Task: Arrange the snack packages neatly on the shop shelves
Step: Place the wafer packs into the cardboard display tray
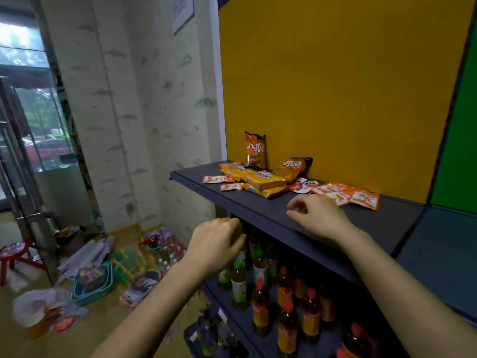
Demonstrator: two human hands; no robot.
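On the dark top shelf (pixel 258 210) lie scattered snack packages. An orange-brown bag (pixel 255 150) stands upright against the yellow back panel, and a second one (pixel 294 167) leans tilted beside it. Long yellow packs (pixel 260 179) are stacked in front. Small orange sachets (pixel 219 179) lie at the left, and flat orange packets (pixel 353 196) lie at the right. My right hand (pixel 318 215) hovers over the shelf just in front of the orange packets, fingers loosely curled, holding nothing. My left hand (pixel 218 242) is below the shelf's front edge, fingers curled, with nothing seen in it.
Lower shelves hold several drink bottles (pixel 260 301) with red and green caps. On the floor at the left are a teal basket (pixel 93 282), bags, bottle packs and a red stool (pixel 15 254). A green panel (pixel 459 140) adjoins the yellow one at the right.
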